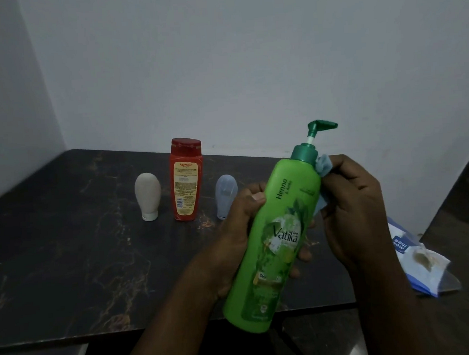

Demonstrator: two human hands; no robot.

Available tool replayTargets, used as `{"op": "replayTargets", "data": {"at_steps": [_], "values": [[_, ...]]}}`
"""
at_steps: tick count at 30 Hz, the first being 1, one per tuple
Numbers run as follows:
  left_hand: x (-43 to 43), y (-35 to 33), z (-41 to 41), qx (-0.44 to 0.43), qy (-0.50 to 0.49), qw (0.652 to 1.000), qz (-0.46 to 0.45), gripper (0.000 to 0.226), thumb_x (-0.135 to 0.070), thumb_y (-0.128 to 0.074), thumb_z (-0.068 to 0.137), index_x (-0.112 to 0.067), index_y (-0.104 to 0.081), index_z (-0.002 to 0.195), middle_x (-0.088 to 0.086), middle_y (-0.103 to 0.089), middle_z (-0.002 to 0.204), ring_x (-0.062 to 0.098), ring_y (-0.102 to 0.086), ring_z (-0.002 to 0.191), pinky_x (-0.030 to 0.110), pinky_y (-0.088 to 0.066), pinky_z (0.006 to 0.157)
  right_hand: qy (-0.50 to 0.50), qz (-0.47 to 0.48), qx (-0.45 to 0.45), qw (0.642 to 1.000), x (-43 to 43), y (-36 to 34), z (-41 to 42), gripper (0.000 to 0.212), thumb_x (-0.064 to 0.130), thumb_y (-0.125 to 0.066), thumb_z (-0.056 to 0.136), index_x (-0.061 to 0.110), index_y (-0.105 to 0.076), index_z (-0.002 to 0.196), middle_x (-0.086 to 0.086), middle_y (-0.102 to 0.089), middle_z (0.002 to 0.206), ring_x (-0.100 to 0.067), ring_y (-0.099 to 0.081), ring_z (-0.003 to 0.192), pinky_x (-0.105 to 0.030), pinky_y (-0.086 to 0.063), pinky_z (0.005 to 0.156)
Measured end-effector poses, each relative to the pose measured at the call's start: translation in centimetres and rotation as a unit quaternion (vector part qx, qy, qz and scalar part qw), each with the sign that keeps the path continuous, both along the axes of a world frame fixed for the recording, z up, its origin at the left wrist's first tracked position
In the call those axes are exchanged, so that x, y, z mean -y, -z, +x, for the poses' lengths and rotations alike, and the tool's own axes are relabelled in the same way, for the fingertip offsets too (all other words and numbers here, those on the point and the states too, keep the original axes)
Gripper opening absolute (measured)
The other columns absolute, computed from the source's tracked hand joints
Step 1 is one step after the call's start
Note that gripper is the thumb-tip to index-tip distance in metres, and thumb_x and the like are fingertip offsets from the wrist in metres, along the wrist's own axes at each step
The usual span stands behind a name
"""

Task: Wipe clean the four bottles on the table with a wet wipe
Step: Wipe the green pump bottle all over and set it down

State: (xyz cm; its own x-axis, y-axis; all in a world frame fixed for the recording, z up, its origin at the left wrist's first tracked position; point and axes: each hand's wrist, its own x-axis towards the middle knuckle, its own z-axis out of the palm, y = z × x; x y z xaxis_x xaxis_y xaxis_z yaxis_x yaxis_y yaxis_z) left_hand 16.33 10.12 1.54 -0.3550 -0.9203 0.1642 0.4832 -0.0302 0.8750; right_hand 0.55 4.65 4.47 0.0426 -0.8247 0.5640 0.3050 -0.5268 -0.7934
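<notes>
Green pump bottle tilts above the table's near edge, gripped by your left hand. Your right hand pinches a wet wipe against its shoulder. Beige bottle, red bottle and pale blue bottle stand toward the far edge, likely not yet wiped.

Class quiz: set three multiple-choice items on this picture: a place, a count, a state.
1. Where does the red bottle stand? A between the beige bottle and the pale blue bottle; B on the floor; C on a shelf.
2. How many bottles stand on the table? A one; B three; C five.
3. The green bottle is: A lying flat; B held tilted by the left hand; C standing capless.
Answers: 1 A, those flank it; 2 B, the fourth is lifted; 3 B, fingers wrap it, the right hand holds the wipe.
</notes>
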Motion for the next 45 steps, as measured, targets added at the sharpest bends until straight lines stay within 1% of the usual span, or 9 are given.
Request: {"op": "replayTargets", "data": {"at_steps": [5,9,16,20,23,28,37,41,45], "values": [[0.0,0.2,-0.7,0.092,-0.185,0.975,-0.077,0.027,-0.033,-0.055,0.091,-0.036,-0.042,0.115,0.023,-0.072,0.103,0.049,-0.069,0.079,0.053,-0.057,0.065,0.166,-0.139,-0.101,0.971,-0.9,-0.4,-0.2,0.016,-0.001,-0.061,0.095,0.010,-0.069,0.085,-0.003,-0.067,0.075,-0.015,-0.062,0.069,-0.028,-0.051,0.061],[-0.1,0.5,-1.3,0.168,-0.317,0.919,-0.163,0.041,-0.037,-0.067,0.085,-0.038,-0.039,0.115,0.012,-0.071,0.101,0.025,-0.072,0.074,0.038,-0.059,0.060,0.237,-0.220,-0.184,0.928,-1.5,-0.3,0.0,0.017,-0.010,-0.060,0.093,0.003,-0.071,0.094,-0.007,-0.068,0.091,-0.019,-0.064,0.089,-0.037,-0.053,0.075],[-0.8,1.2,-1.9,0.294,-0.433,0.803,-0.283,0.063,-0.049,-0.079,0.074,-0.057,-0.031,0.115,-0.027,-0.056,0.117,0.001,-0.068,0.092,0.038,-0.060,0.069,0.281,-0.280,-0.232,0.888,-3.5,-1.5,0.3,0.019,-0.005,-0.057,0.089,0.006,-0.072,0.093,-0.004,-0.064,0.095,-0.007,-0.061,0.098,-0.016,-0.043,0.084],[-0.9,1.2,-1.9,0.332,-0.471,0.756,-0.312,0.072,-0.051,-0.081,0.074,-0.058,-0.024,0.118,-0.022,-0.056,0.118,-0.001,-0.067,0.090,0.035,-0.058,0.065,0.291,-0.266,-0.217,0.893,-2.4,-1.3,-0.5,0.020,-0.002,-0.055,0.090,0.006,-0.073,0.093,-0.004,-0.067,0.092,-0.010,-0.064,0.092,-0.024,-0.050,0.078],[-0.8,1.3,-1.7,0.336,-0.478,0.752,-0.306,0.078,-0.046,-0.084,0.073,-0.059,-0.023,0.120,-0.020,-0.057,0.115,-0.003,-0.065,0.093,0.036,-0.059,0.066,0.261,-0.228,-0.196,0.917,-1.7,-1.1,-0.9,0.020,0.000,-0.055,0.090,0.008,-0.073,0.093,-0.005,-0.071,0.091,-0.015,-0.067,0.090,-0.036,-0.054,0.077],[-0.4,1.6,-1.5,0.332,-0.475,0.762,-0.287,0.085,-0.046,-0.085,0.072,-0.060,-0.021,0.125,-0.013,-0.057,0.128,-0.003,-0.065,0.102,0.036,-0.060,0.075,0.247,-0.262,-0.260,0.896,-2.8,-1.3,-0.1,0.016,0.004,-0.062,0.092,0.013,-0.074,0.097,-0.001,-0.066,0.099,-0.003,-0.062,0.100,-0.015,-0.047,0.081],[0.9,2.7,-1.1,0.332,-0.494,0.756,-0.273,0.088,-0.035,-0.087,0.074,-0.051,-0.023,0.133,-0.006,-0.048,0.135,0.002,-0.059,0.110,0.028,-0.056,0.081,0.186,-0.160,-0.236,0.940,-0.6,0.2,0.6,0.012,0.014,-0.062,0.093,0.017,-0.070,0.100,0.000,-0.068,0.102,-0.013,-0.068,0.095,-0.040,-0.058,0.078],[1.2,2.2,-0.5,0.322,-0.461,0.787,-0.253,0.091,-0.033,-0.089,0.072,-0.045,-0.029,0.139,-0.021,-0.045,0.131,-0.008,-0.053,0.113,0.018,-0.054,0.084,0.163,-0.130,-0.222,0.952,-0.2,0.2,0.1,0.010,0.012,-0.063,0.093,0.016,-0.071,0.098,-0.007,-0.070,0.103,-0.018,-0.070,0.095,-0.044,-0.058,0.079],[1.3,1.4,2.1,0.320,-0.344,0.867,-0.164,0.109,-0.027,-0.092,0.068,-0.047,-0.024,0.150,-0.047,-0.046,0.115,-0.019,-0.051,0.110,0.017,-0.054,0.087,0.151,-0.128,-0.211,0.957,-0.1,0.2,0.2,0.013,0.014,-0.062,0.091,0.011,-0.071,0.098,-0.012,-0.070,0.102,-0.018,-0.070,0.093,-0.039,-0.058,0.079]]}}
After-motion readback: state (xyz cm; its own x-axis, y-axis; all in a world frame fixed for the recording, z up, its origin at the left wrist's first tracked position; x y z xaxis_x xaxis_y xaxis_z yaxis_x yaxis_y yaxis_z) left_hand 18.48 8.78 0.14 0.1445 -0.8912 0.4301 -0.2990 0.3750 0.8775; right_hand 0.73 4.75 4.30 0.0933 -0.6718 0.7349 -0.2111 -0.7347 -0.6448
